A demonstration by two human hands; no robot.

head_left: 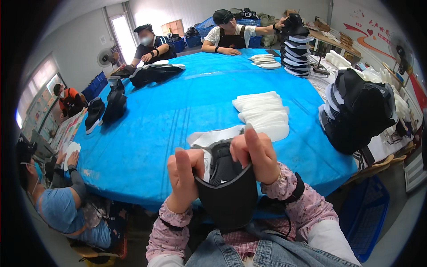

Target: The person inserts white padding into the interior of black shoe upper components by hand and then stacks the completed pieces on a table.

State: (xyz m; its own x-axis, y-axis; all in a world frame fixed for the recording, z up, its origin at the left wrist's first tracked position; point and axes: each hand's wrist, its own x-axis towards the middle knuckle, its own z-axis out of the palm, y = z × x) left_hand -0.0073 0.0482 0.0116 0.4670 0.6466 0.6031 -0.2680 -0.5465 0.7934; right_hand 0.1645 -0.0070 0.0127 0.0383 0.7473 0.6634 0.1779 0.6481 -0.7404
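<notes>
A black shoe upper hangs between my hands at the table's near edge, its collar opening upward and its dark grey lining showing. Its left rim is gripped by my left hand, thumb pointing up. On the opposite rim, my right hand has its fingers curled over the edge, thumb also raised. Just beyond the upper, a white insole-shaped piece lies on the table. Farther on, several white insoles are spread in an overlapping pile. The lower part of the upper hangs in front of my lap.
A blue-covered table fills the middle. Stacked black uppers stand at the right and far right. More black shoes lie at the left. Co-workers sit around the table. A blue crate stands at lower right.
</notes>
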